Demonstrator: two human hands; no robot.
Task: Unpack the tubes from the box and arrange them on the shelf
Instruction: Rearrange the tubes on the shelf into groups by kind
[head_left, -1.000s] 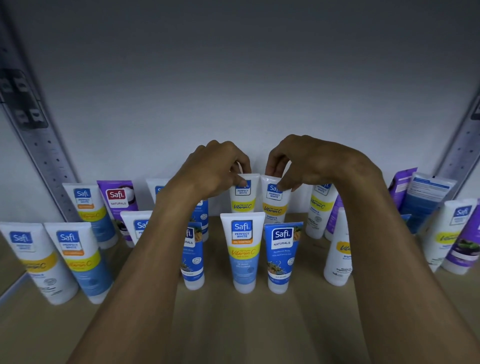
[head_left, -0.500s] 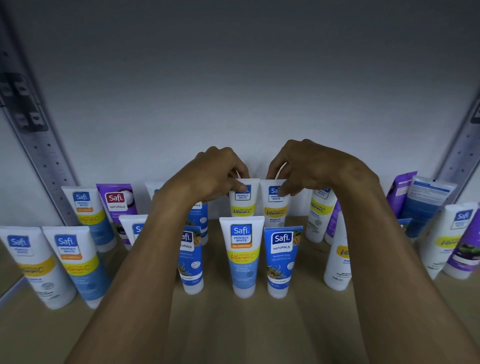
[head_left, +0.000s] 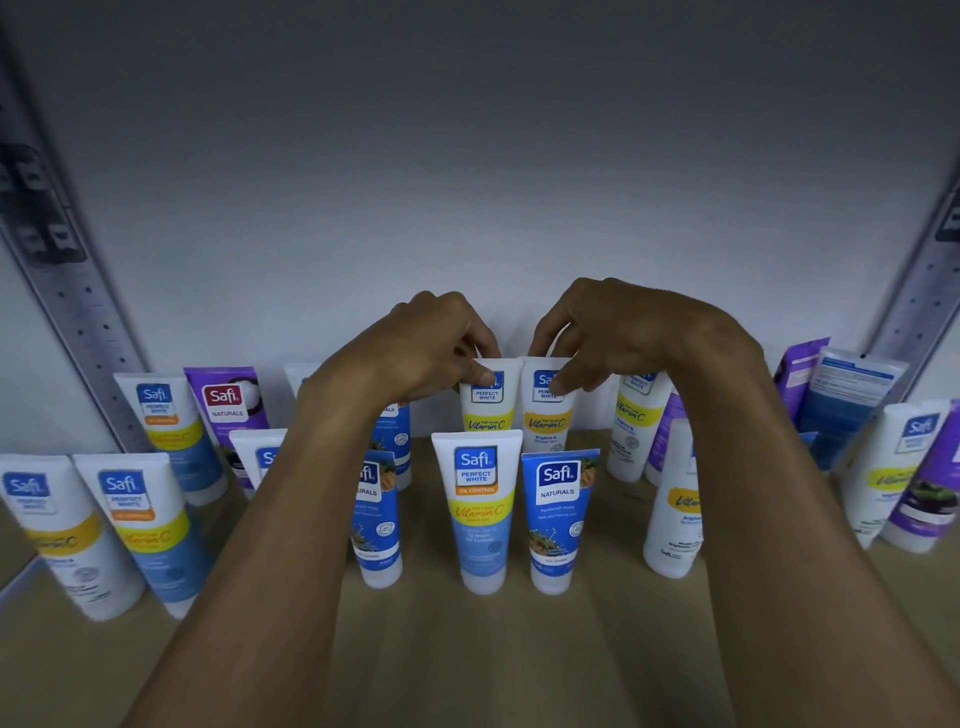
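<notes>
Both my hands reach to the back row of the wooden shelf. My left hand pinches the flat top of a white tube with a yellow band. Right beside it, my right hand pinches the top of a second white tube with an orange-yellow band. Both tubes stand upright on their caps against the back wall, touching each other. In front of them stand a white and blue tube and a blue tube. No box is in view.
Several more tubes stand along the shelf: white and blue ones at the left, a purple one, white and purple ones at the right. Perforated metal uprights flank both sides. Bare wood lies at the front.
The view dropped slightly, so the hands and tubes sit a little lower in the picture. Both hands keep their pinch on the two back-row tubes.
</notes>
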